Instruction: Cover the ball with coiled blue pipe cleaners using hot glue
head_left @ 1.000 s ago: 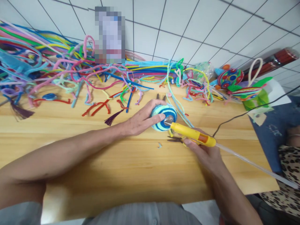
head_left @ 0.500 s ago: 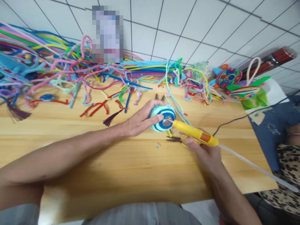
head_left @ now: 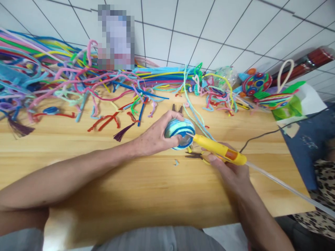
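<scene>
My left hand (head_left: 159,134) is closed round a clear ball wrapped in blue and pale green pipe cleaners (head_left: 176,126), the thumb lying across its bare transparent end. In my right hand (head_left: 230,169) is a yellow hot glue gun (head_left: 216,144), its nozzle at the ball's blue rim. A long clear glue stick (head_left: 282,184) sticks out of the gun's back. Under the gun lies a pair of dark-bladed cutters (head_left: 193,155), partly hidden. Two dark tips of another tool (head_left: 177,108) show behind the ball. Pale green and blue pipe cleaners (head_left: 195,116) trail beside it.
Tangled colourful pipe cleaners (head_left: 62,76) line the back by the tiled wall. A dark tassel (head_left: 125,131) lies left of the ball. Decorated round crafts (head_left: 258,83) stand at the right rear. The gun's black cord (head_left: 259,135) runs rightward. A person in leopard print (head_left: 324,181) is at right.
The ball has tilted in my left hand, and my thumb has moved lower over its clear end. The glue gun's tip stays at the ball, shifting slightly. The whole view has drifted a little.
</scene>
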Motion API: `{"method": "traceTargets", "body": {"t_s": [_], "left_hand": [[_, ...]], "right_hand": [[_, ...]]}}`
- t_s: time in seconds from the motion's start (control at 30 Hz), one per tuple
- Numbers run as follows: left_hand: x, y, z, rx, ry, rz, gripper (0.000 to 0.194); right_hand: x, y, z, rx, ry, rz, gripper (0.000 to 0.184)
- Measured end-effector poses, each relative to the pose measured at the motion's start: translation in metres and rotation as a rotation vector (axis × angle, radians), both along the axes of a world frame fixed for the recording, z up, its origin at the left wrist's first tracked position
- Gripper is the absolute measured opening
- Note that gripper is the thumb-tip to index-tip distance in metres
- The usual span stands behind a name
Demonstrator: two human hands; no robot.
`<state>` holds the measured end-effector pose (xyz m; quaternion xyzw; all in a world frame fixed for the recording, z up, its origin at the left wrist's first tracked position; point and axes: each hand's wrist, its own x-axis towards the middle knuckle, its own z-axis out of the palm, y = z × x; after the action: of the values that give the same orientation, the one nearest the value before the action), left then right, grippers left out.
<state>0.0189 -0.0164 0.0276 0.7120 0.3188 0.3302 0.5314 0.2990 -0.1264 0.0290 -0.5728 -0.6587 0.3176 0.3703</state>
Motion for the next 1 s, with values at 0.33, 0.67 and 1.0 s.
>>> {"method": "traceTargets", "body": {"t_s": [0.33, 0.67, 1.0], "left_hand": [[0.0001, 0.0011, 0.0002, 0.009, 0.018, 0.025, 0.049], [-0.0011, -0.0004, 0.0019, -0.067, -0.008, -0.004, 0.046], [-0.0008, -0.0022, 0.0065, -0.083, 0.011, 0.012, 0.047]], "right_hand": [[0.0012, -0.0010, -0.0005, -0.006, 0.007, 0.043, 0.019], [0.0022, -0.0021, 0.0056, 0.061, -0.112, 0.091, 0.020], [0.0005, -0.0012, 0.0077, 0.062, -0.113, 0.091, 0.019]]}}
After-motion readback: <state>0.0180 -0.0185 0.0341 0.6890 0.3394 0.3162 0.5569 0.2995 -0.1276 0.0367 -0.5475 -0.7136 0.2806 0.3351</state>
